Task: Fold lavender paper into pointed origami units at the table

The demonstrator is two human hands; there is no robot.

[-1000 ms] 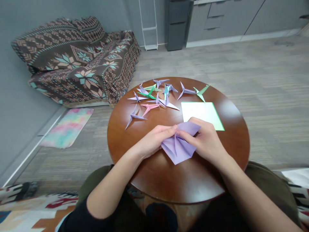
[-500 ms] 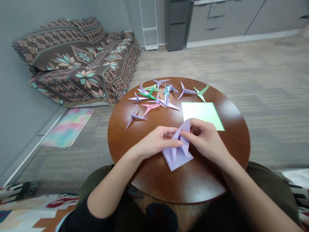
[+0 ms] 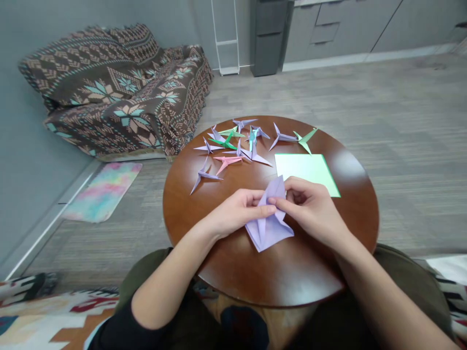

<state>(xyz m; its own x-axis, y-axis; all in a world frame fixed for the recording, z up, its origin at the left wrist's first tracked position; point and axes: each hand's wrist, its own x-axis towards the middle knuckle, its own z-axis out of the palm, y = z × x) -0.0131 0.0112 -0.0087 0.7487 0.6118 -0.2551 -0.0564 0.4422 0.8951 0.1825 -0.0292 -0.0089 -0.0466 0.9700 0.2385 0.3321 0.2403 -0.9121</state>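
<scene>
We see a purple paper [image 3: 268,226] with many folds in it, resting on the table. Its lower part lies flat, with thin points folded in, and its top tip stands up. It is not yet a bird like the others. Our left hand [image 3: 237,212] and right hand [image 3: 310,210] hold it in the middle. The left fingers [image 3: 255,198] are pressed together and pinch the paper against the thumb. The right fingers [image 3: 295,187] curl over and pinch the other side. Near the far edge of the round brown table [image 3: 292,282] lie about a dozen folded paper birds in purple, green and pink, with a pink bird [image 3: 226,162] near the front. A flat green sheet [image 3: 306,170], not folded, lies just past our right hand. Beyond the table are a patterned sofa [image 3: 116,92] and a bright mat [image 3: 102,192].
</scene>
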